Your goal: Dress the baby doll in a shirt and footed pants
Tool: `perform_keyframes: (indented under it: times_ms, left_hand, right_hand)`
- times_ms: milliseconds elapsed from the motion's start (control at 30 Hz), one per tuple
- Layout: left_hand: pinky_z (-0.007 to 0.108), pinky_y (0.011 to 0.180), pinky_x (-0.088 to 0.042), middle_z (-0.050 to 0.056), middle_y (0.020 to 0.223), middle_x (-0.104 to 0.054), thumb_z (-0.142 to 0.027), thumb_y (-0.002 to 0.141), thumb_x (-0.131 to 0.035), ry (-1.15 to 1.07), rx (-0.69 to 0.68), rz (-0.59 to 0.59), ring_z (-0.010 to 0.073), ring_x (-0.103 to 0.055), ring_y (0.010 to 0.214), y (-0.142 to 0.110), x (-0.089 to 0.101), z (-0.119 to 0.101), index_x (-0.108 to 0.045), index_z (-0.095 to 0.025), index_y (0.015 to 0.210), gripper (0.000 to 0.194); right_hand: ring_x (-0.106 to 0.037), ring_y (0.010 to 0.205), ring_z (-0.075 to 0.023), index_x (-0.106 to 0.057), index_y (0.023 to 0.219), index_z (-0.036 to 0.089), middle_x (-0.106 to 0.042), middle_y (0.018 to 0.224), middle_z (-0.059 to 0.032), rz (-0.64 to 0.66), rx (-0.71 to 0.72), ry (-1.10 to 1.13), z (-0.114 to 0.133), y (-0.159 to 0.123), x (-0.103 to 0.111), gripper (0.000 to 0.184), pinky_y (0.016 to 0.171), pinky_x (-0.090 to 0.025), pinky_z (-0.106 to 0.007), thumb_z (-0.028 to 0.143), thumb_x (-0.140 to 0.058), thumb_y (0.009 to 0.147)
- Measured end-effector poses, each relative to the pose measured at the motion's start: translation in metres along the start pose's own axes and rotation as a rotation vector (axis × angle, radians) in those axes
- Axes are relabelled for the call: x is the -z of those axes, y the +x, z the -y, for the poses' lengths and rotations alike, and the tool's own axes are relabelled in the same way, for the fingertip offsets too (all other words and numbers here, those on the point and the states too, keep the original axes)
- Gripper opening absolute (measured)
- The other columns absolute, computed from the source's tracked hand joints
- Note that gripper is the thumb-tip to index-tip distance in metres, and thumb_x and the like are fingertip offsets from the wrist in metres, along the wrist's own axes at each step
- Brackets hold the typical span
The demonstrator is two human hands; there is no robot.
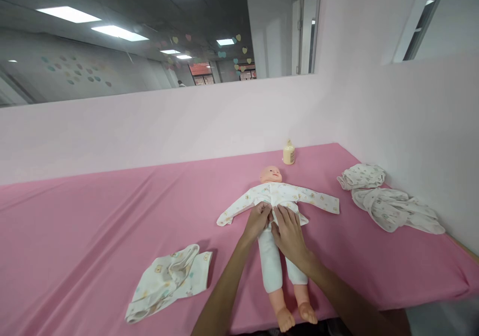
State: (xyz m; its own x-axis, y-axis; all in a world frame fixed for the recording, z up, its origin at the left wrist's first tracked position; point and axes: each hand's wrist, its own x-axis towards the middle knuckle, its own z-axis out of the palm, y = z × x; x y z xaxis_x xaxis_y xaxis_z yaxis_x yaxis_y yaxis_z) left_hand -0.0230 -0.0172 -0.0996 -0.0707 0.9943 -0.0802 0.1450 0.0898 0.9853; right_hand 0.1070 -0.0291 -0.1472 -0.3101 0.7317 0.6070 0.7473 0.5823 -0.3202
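A baby doll [273, 174] lies on its back on the pink-covered table, head away from me and feet at the near edge. It wears a white printed baby shirt [314, 196] with both long sleeves spread out sideways, and plain white pants [270, 266]. At the lower front of the shirt, my left hand [259, 219] has its fingers curled in on the cloth. Close beside it, my right hand [291, 233] bends its fingers over the same front, thumb tucked toward the left hand. My fingers hide the bit of cloth between them.
Printed baby pants or a similar folded garment [170, 281] lie to the left on the pink sheet [93, 226]. Crumpled printed clothes [392, 208] lie at the right by the wall. A yellow pump bottle [289, 154] stands beyond the doll's head. A mirror [130, 41] spans the back wall.
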Motion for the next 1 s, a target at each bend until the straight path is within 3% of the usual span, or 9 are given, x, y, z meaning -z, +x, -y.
perform_keyframes:
  times_ms: [1000]
  left_hand:
    - [0.020,0.043,-0.028,-0.005,0.057,-0.054,-0.044,0.082,-0.050,-0.003,-0.006,-0.002,0.0053,-0.038,0.040,-0.0005,-0.0002,0.0006,-0.047,-0.018,0.072,0.028]
  right_hand:
    - [-0.044,0.123,-0.0274,-0.047,0.133,0.015,-0.054,0.132,-0.0119,0.004,0.002,-0.006,0.0002,0.0002,0.0004,0.043,0.103,-0.036,-0.048,0.020,-0.039,0.092]
